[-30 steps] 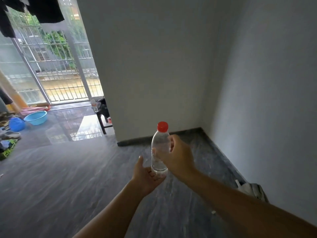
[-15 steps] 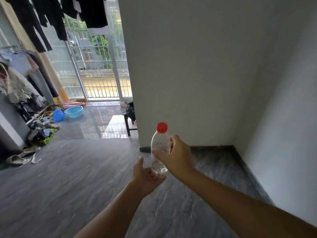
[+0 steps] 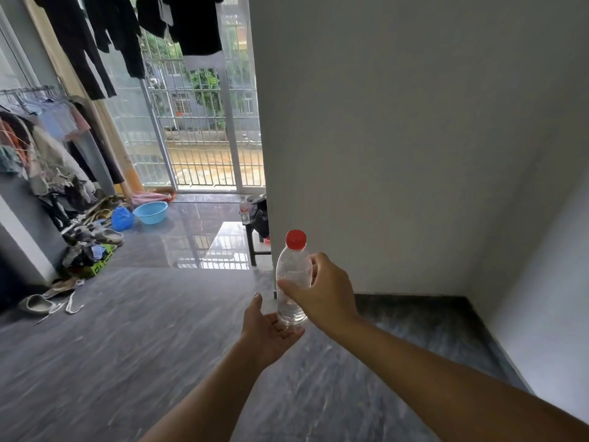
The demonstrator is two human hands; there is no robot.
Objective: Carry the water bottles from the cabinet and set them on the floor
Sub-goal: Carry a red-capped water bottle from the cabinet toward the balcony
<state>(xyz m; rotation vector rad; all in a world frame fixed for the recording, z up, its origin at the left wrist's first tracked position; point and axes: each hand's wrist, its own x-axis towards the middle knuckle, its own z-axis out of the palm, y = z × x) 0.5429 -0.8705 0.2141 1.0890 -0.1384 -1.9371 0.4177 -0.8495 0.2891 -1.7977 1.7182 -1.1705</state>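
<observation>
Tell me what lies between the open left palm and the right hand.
In the head view, the clear water bottle with a red cap: right hand grips its side, left hand is under its base.

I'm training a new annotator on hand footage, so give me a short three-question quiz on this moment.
1. True or false: the bottle already stands on the floor.
2. Which hand grips the bottle's side? A) left hand B) right hand C) neither
3. Fill in: the bottle's cap is ____ in colour.

Key:
1. False. It is held upright in the air.
2. B. The right hand wraps the side, while the left hand lies open, palm up, under the base.
3. Red.
</observation>
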